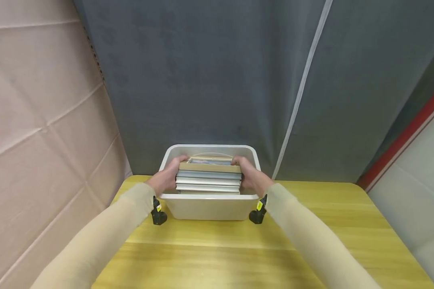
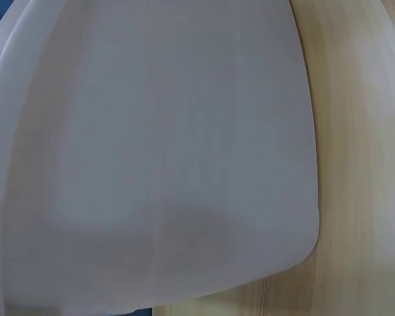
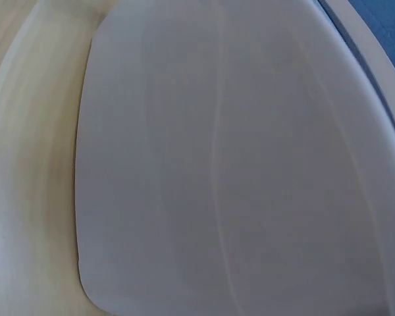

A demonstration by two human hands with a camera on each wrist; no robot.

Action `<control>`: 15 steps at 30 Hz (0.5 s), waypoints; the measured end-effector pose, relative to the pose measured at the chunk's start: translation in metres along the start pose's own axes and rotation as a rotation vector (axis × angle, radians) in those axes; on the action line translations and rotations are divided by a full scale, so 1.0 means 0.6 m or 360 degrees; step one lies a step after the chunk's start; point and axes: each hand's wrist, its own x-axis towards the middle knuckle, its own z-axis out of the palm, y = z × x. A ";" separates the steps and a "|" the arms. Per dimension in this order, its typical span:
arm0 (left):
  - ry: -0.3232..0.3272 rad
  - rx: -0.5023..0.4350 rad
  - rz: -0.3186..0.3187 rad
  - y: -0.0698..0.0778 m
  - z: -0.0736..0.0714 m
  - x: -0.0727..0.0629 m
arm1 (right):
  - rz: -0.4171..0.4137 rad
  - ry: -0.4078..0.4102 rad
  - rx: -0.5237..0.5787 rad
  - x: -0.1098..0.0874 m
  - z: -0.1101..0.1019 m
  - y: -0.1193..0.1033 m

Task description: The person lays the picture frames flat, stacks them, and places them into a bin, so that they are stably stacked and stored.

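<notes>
A white plastic bin [image 1: 209,208] stands at the back of the table, with a stack of picture frames inside it. The top one is a tan picture frame [image 1: 209,167] with a bluish picture; grey and white frames [image 1: 207,181] lie flat beneath. My left hand [image 1: 168,178] grips the stack's left side, its thumb near the top frame. Opposite it, my right hand [image 1: 251,176] holds the right side, fingers curled at the upper corner. Both hands reach in over the rim, and their lower fingers are hidden. Each wrist view is filled mostly by the bin's outer wall [image 2: 171,145].
The yellow wood table [image 1: 209,257] extends in front of the bin and to its right. A dark grey curtain [image 1: 202,80] hangs right behind the bin. Pinkish fabric [image 1: 50,140] covers the left side, and a white panel with a red edge [image 1: 412,136] stands at right.
</notes>
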 end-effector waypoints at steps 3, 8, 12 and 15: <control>-0.0004 0.0028 -0.0010 -0.001 -0.001 0.002 | 0.0005 -0.0017 -0.0025 0.000 0.001 0.002; -0.0042 0.0140 0.0052 -0.001 0.000 0.005 | -0.0013 -0.0084 -0.0140 -0.001 0.001 0.000; -0.0038 0.0190 0.0080 0.003 0.004 0.006 | -0.0009 -0.0162 -0.0260 -0.002 -0.001 -0.004; -0.0043 0.0190 0.0102 0.002 0.004 0.006 | -0.0037 -0.0172 -0.0321 -0.002 0.001 -0.005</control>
